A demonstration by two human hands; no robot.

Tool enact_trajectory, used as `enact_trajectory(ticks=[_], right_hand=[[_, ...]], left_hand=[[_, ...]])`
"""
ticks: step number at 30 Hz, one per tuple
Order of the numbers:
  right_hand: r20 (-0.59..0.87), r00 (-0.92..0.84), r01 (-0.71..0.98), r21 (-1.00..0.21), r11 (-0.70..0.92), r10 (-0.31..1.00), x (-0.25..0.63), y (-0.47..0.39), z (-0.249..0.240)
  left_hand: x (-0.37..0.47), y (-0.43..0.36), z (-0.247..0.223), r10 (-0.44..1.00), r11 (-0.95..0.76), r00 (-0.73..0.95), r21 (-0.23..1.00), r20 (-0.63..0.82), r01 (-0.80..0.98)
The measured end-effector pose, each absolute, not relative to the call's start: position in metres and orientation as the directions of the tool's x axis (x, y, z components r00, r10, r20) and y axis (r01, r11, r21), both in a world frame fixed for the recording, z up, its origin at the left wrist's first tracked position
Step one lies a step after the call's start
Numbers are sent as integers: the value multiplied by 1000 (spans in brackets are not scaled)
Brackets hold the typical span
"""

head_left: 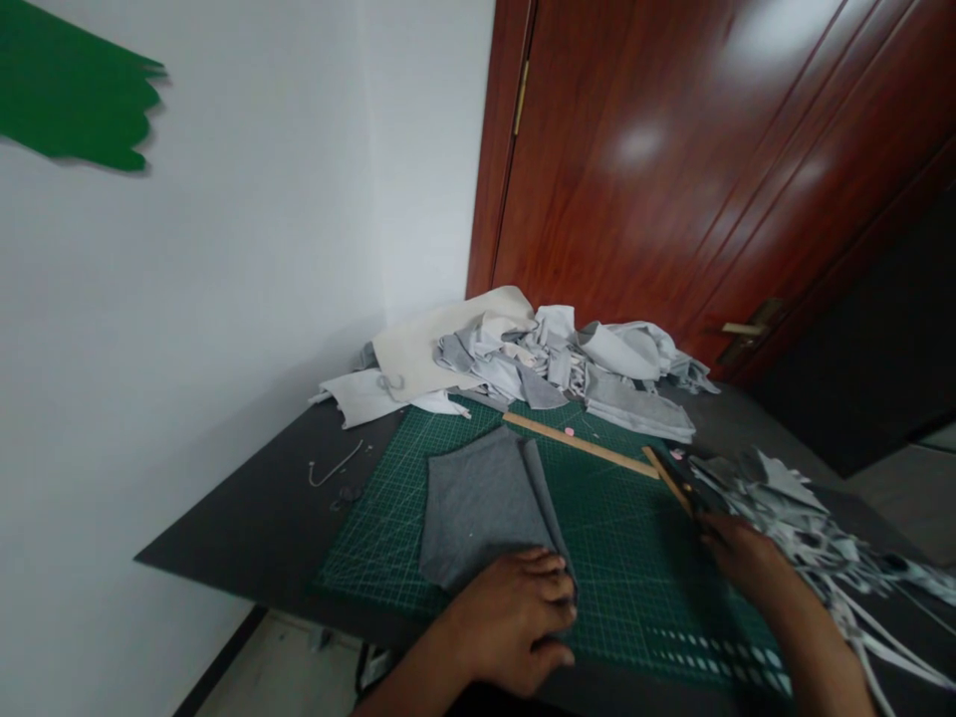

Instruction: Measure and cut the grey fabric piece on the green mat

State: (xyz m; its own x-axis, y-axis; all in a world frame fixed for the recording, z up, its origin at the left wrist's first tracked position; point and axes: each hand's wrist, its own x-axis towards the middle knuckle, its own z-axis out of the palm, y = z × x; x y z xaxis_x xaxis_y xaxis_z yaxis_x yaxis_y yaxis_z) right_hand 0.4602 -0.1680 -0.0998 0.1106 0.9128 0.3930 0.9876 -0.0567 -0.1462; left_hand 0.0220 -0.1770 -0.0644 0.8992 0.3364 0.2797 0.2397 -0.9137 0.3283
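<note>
A folded piece of grey fabric [485, 498] lies on the green cutting mat [612, 578]. My left hand [527, 617] rests on its near right corner, fingers lying over the folded edge and thumb apart. To the right, my right hand [736, 553] is closed around the handles of dark scissors [688, 490], which lie low over the mat. A short wooden ruler [664, 478] is beside the blades. Most of the scissors' grip is hidden by my fingers.
Another wooden ruler [583, 445] crosses the mat behind the grey fabric. Heaped light fabric pieces [523, 358] line the table's back. Grey scraps and strips [799, 528] pile up on the right. Loose thread [336, 465] lies left of the mat. A white wall and wooden door [634, 179] stand behind.
</note>
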Motion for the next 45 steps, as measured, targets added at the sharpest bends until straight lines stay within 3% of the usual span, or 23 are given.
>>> enact_trajectory(ticks=[5, 7, 11, 13, 17, 21, 26, 30, 35, 39, 45], right_hand=[[353, 26, 972, -228, 59, 935, 414, -161, -54], [375, -93, 933, -291, 212, 922, 369, -155, -29], [323, -386, 708, -496, 502, 864, 273, -132, -10], [342, -442, 623, -547, 559, 829, 243, -118, -24], [355, -410, 718, -443, 537, 840, 229, -104, -59], [379, -314, 817, -359, 452, 870, 238, -101, -63], [306, 16, 863, -486, 142, 952, 247, -85, -63], [268, 111, 859, -510, 44, 957, 255, -73, -69], [230, 67, 860, -506, 61, 971, 263, -65, -66], [231, 3, 825, -550, 128, 973, 265, -62, -65], [322, 71, 662, -723, 197, 944, 271, -54, -70]], left_hand=[[21, -177, -68, 330, -920, 903, 306, 276, 243], [20, -177, -67, 322, -926, 908, 290, 268, 243], [18, -178, -65, 289, -936, 922, 277, 259, 215], [18, -178, -65, 282, -935, 924, 290, 260, 204], [19, -181, -70, 312, -920, 912, 325, 267, 219], [20, -183, -71, 496, -849, 800, 380, 337, 367], [21, -170, -63, 744, -656, 570, 542, 348, 525], [27, -156, -60, 838, -533, 467, 613, 284, 584], [35, -128, -49, 789, -587, 584, 512, 190, 627], [44, -86, -40, 781, -578, 625, 391, 10, 716], [61, -36, -46, 789, -603, 603, 333, 114, 725]])
